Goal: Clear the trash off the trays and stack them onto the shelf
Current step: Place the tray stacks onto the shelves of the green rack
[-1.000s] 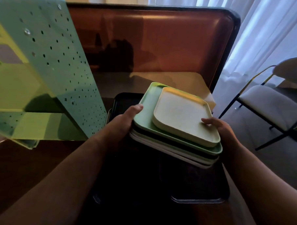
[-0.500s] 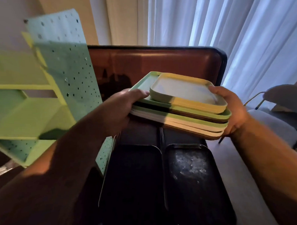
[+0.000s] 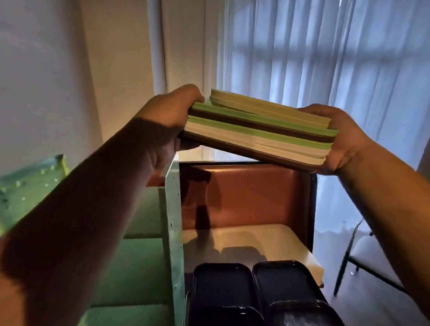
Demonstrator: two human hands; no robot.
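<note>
A stack of trays (image 3: 257, 130), with green, brown, white and yellowish edges, is held up high in front of me, seen edge-on and tilted down to the right. My left hand (image 3: 166, 118) grips its left end. My right hand (image 3: 343, 141) grips its right end from below and the side. The green perforated shelf (image 3: 173, 225) stands below and to the left, partly hidden behind my left forearm. Several black trays (image 3: 223, 281) lie on the table underneath.
A brown padded seat back (image 3: 252, 196) with a cream cushion (image 3: 255, 241) stands beyond the table. A metal-framed chair (image 3: 362, 260) is at the lower right. White curtains (image 3: 324, 56) and a wall fill the background.
Both hands have lifted the tray stack from just above the table to well above it. The view has tilted upward, so the stack is now seen from its side.
</note>
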